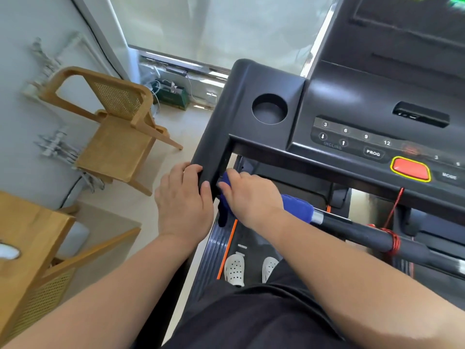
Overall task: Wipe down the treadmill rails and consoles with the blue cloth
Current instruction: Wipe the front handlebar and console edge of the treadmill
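I stand on a black treadmill. My left hand grips the left rail from the outside, fingers curled over its end. My right hand presses the blue cloth against the inner side of that same rail, just below the console. Part of the cloth drapes over the crossbar handle behind my wrist, and a darker fold hangs below my fingers. The console shows number buttons, a PROG key and a red stop button.
A round cup holder sits at the console's left corner. A red safety cord is wound on the crossbar. A wooden cane chair stands to the left, and a wooden table at the lower left. My white shoes rest on the belt.
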